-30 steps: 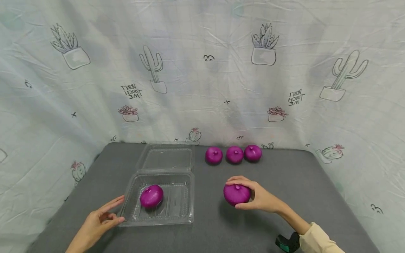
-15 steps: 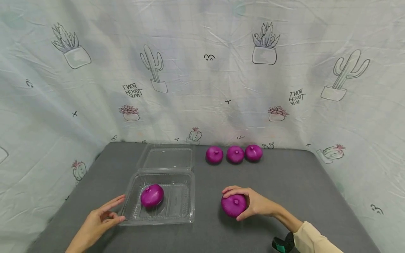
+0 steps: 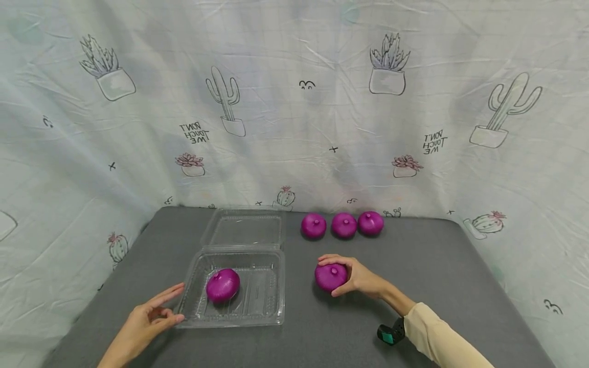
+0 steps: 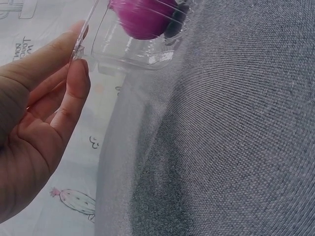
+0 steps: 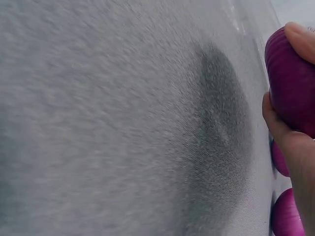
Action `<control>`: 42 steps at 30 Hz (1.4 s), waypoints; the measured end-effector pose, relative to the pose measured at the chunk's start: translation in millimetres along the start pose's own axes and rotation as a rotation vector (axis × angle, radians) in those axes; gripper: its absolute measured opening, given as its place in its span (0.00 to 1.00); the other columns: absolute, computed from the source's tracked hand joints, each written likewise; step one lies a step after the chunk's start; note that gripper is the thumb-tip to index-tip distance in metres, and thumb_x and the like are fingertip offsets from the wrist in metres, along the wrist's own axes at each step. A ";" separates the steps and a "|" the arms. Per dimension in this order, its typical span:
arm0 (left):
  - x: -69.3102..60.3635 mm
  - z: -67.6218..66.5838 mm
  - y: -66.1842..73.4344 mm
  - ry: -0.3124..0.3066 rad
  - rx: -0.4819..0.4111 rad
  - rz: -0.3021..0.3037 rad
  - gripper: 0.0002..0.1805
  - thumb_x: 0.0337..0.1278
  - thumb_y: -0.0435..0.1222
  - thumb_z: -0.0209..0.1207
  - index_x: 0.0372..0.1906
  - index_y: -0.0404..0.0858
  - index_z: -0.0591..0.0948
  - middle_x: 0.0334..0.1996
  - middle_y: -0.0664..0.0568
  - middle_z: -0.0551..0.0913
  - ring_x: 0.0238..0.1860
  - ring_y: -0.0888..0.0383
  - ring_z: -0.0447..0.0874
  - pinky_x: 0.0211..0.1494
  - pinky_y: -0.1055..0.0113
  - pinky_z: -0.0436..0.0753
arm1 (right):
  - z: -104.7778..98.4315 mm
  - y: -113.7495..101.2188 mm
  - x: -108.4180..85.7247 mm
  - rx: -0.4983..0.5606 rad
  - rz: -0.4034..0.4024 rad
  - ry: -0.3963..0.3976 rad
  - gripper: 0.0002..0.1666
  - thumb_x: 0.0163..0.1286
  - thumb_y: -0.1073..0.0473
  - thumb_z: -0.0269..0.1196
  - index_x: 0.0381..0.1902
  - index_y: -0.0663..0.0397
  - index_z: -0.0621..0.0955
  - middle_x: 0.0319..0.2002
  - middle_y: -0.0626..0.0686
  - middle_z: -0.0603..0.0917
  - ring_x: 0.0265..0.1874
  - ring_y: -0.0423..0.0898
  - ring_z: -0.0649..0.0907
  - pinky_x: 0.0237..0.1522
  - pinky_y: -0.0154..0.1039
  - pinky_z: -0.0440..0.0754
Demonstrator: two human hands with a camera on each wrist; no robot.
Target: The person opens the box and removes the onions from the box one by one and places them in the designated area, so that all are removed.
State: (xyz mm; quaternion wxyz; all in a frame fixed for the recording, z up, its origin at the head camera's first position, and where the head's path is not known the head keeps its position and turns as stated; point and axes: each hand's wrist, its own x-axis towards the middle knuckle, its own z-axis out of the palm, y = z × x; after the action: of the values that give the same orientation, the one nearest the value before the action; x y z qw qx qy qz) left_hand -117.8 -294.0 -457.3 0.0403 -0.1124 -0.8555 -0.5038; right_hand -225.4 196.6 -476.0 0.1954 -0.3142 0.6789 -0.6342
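Observation:
My right hand (image 3: 356,277) holds a purple onion (image 3: 329,277) from the right side, with the thumb at its near side and the fingers over its far side. In the right wrist view this onion (image 5: 288,83) is up off the cloth, and a shadow lies on the cloth. A clear plastic clamshell container (image 3: 281,286) stands on the left with its lid folded back. Inside its base, toward the left, sits another purple onion (image 3: 223,285). At the container's left edge, my left hand (image 3: 142,327) pinches the rim between thumb and fingertip, seen closer in the left wrist view.
Three more purple onions stand in a row at the back: a left one (image 3: 314,226), a middle one (image 3: 344,225) and a right one (image 3: 370,223). A grey cloth (image 3: 414,266) covers the table. Behind it hangs a printed curtain (image 3: 294,112). A black device (image 3: 391,332) is by the right wrist.
My right hand has carried its onion leftward, first toward me and then back away, a little closer to the container. The left hand stays at the rim.

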 end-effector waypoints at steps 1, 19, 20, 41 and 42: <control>0.0 -0.1 0.2 -0.001 -0.003 -0.004 0.29 0.52 0.25 0.65 0.62 0.38 0.76 0.59 0.72 0.73 0.25 0.63 0.76 0.26 0.69 0.75 | -1.0 1.3 2.8 0.002 0.004 0.008 0.38 0.48 0.76 0.71 0.60 0.65 0.74 0.66 0.73 0.61 0.65 0.45 0.66 0.56 0.43 0.73; -3.3 3.1 -2.1 -0.003 -0.040 0.038 0.29 0.52 0.23 0.64 0.62 0.34 0.76 0.59 0.74 0.72 0.25 0.64 0.76 0.26 0.69 0.76 | -15.5 21.7 44.1 -0.103 0.088 0.135 0.44 0.48 0.72 0.74 0.65 0.63 0.70 0.63 0.59 0.72 0.58 0.52 0.71 0.52 0.41 0.75; -3.1 3.4 -2.1 -0.002 -0.039 0.038 0.28 0.51 0.23 0.64 0.62 0.32 0.75 0.59 0.75 0.72 0.24 0.64 0.76 0.26 0.69 0.76 | -15.5 22.3 45.3 -0.105 0.095 0.141 0.45 0.48 0.72 0.74 0.65 0.63 0.69 0.62 0.58 0.72 0.57 0.52 0.72 0.52 0.41 0.75; -1.3 0.5 -2.7 -0.025 -0.049 0.025 0.29 0.53 0.24 0.64 0.62 0.25 0.72 0.58 0.78 0.70 0.25 0.63 0.76 0.26 0.67 0.75 | -4.1 27.2 43.8 -0.293 0.046 0.204 0.53 0.48 0.62 0.77 0.70 0.59 0.63 0.63 0.58 0.71 0.56 0.52 0.74 0.51 0.45 0.74; -1.1 0.4 -3.0 -0.025 -0.048 0.036 0.29 0.53 0.24 0.64 0.62 0.25 0.72 0.58 0.78 0.70 0.25 0.63 0.76 0.25 0.67 0.75 | -4.3 26.9 43.8 -0.289 0.054 0.204 0.54 0.48 0.62 0.77 0.70 0.58 0.63 0.64 0.58 0.70 0.56 0.52 0.73 0.52 0.45 0.74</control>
State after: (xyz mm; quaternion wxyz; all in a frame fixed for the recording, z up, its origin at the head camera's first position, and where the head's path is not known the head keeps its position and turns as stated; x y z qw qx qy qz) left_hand -117.4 -295.2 -460.3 0.0357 -0.1350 -0.8416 -0.5218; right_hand -264.9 170.2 -496.1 0.0950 -0.2547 0.7875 -0.5531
